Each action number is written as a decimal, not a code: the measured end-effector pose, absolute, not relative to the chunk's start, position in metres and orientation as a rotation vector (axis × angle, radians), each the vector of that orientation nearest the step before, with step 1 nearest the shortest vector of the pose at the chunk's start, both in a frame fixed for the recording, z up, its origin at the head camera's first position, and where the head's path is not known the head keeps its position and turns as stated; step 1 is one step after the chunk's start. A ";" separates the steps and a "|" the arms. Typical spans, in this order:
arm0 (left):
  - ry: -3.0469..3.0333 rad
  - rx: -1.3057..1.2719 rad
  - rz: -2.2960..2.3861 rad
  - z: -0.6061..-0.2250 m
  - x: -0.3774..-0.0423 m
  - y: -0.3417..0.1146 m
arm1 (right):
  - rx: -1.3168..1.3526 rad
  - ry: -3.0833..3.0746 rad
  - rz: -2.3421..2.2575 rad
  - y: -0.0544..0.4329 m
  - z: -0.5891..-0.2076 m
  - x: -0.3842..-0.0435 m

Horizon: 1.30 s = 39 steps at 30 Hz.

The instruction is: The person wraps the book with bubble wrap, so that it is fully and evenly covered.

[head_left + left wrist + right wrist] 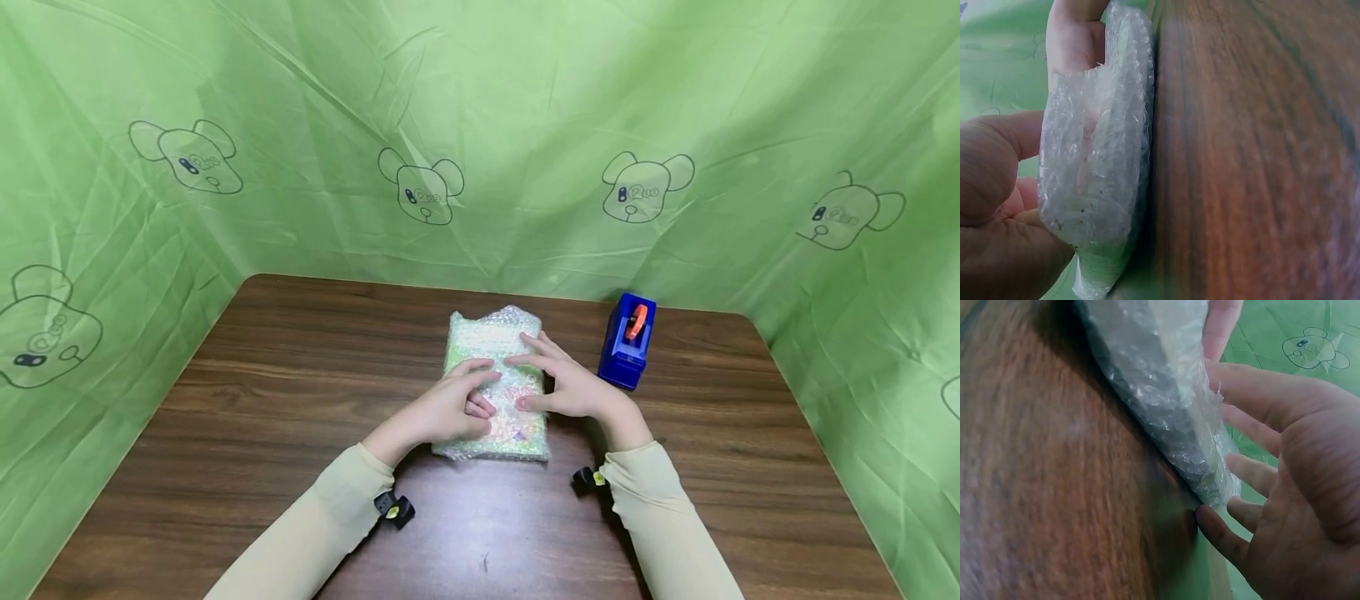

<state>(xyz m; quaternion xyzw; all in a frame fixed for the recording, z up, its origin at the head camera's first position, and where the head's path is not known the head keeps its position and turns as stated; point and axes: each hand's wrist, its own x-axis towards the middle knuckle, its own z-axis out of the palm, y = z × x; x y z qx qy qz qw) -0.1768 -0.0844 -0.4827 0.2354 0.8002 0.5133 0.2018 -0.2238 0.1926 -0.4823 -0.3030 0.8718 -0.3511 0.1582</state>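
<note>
A flat rectangular package in clear bubble wrap (491, 337) lies on the table, with green and pink showing through the wrap. My left hand (450, 408) rests on its left side, some fingers reaching over the top and others bent beneath them. On the right side, my right hand (573, 387) touches the package with spread fingers. The left wrist view shows the wrap's folded end (1094, 169) beside the left hand (997, 169). In the right wrist view, the fingers of the right hand (1310, 444) lie along the package edge (1172, 412). What the wrap encloses cannot be made out.
A blue tape dispenser (622, 354) with an orange ring stands right of the package, close to my right hand. The dark wood table (300, 375) is bordered by green cloth walls (525, 125) printed with cartoon heads. Black wrist cameras (395, 508) sit at both cuffs.
</note>
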 end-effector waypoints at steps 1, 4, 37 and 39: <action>2.247 0.684 1.415 -0.482 -0.178 -0.085 | -0.862 2.494 -1.000 0.193 -0.482 -0.224; 2.321 0.777 1.353 -0.479 -0.181 -0.092 | -0.845 2.494 -0.988 0.192 -0.483 -0.224; 2.488 1.039 0.882 -0.483 -0.195 -0.124 | -0.909 2.448 -0.945 0.198 -0.483 -0.223; 2.481 1.036 0.888 -0.484 -0.196 -0.124 | -0.912 2.448 -0.945 0.198 -0.484 -0.224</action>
